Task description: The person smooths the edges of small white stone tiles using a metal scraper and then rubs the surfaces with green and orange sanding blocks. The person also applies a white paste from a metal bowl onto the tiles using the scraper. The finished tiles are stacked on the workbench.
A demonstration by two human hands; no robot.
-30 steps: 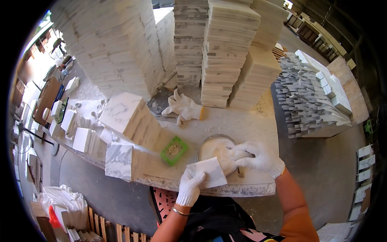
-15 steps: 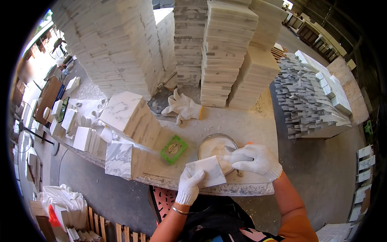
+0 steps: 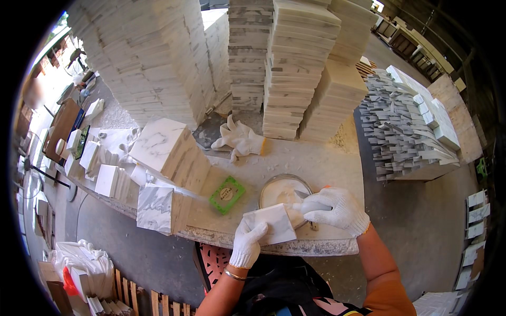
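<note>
My left hand (image 3: 247, 243), in a white knitted glove, grips a square white marble tile (image 3: 270, 223) with grey veins, thumb on its top face. The tile is held tilted over the near edge of a round metal-rimmed pan (image 3: 262, 196) containing white paste or powder. At the pan's right side, my gloved right hand (image 3: 337, 209) is closed around what looks like a putty knife (image 3: 302, 194). Its short grey blade lies over the pan; the fingers hide most of its handle. A bright green square block (image 3: 227, 195) with a round label lies left of the pan.
A loose white glove (image 3: 240, 139) lies farther back on the stone worktop (image 3: 327, 163). Tall tile stacks (image 3: 295, 68) line its far side. Nearer left stand marble tile stacks (image 3: 161, 147). Beyond the right edge is a pallet of grey strips (image 3: 406, 126).
</note>
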